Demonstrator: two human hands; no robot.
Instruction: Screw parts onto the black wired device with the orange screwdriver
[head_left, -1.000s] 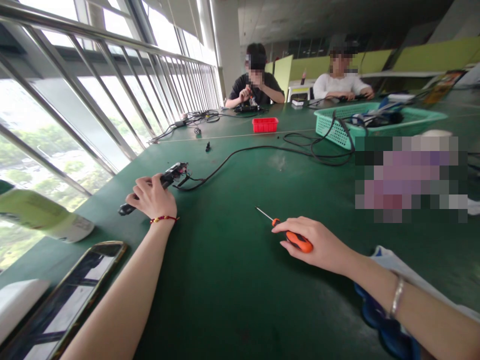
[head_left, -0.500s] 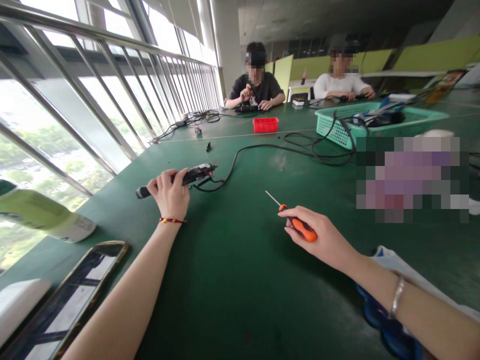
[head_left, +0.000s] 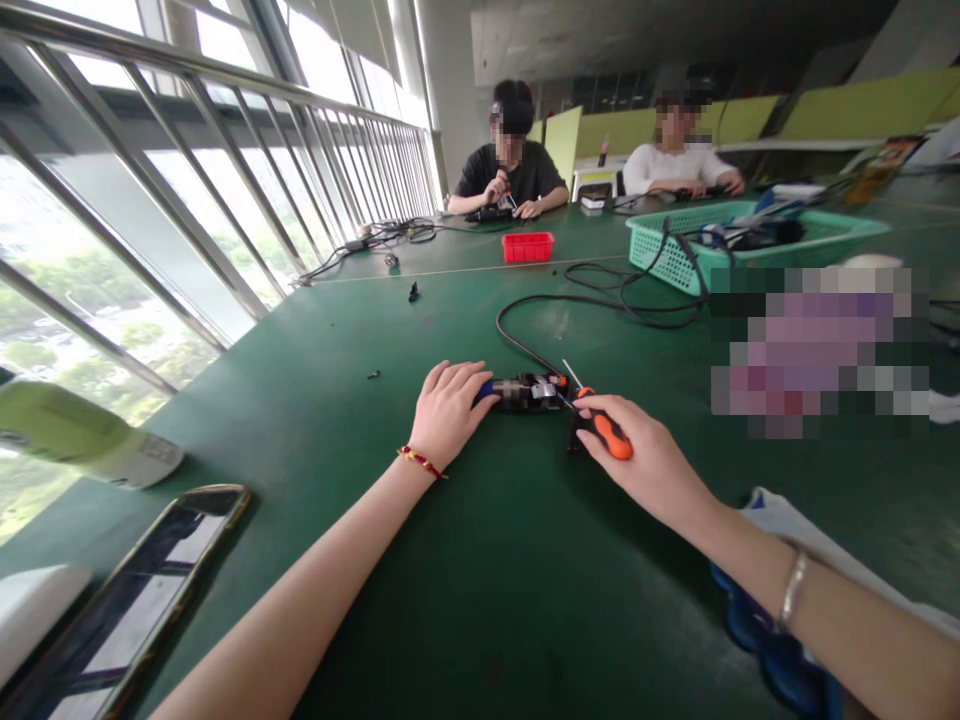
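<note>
So the opened-up tool [head_left: 525, 391] lies at 12 o'clock on the green table [head_left: 450, 580], left hand [head_left: 448, 412] fingers curled over its 9 o'clock end. Right hand [head_left: 649, 450] has fingers round an orange-black screwdriver [head_left: 616, 437], tip towards 11.

Free tabletop [head_left: 450, 590] nearside, cable [head_left: 525, 299] beyond

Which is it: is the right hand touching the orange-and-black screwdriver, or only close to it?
Touching. The head view shows the right hand wrapped around the handle of the orange-and-black screwdriver, no gap between them.
</note>
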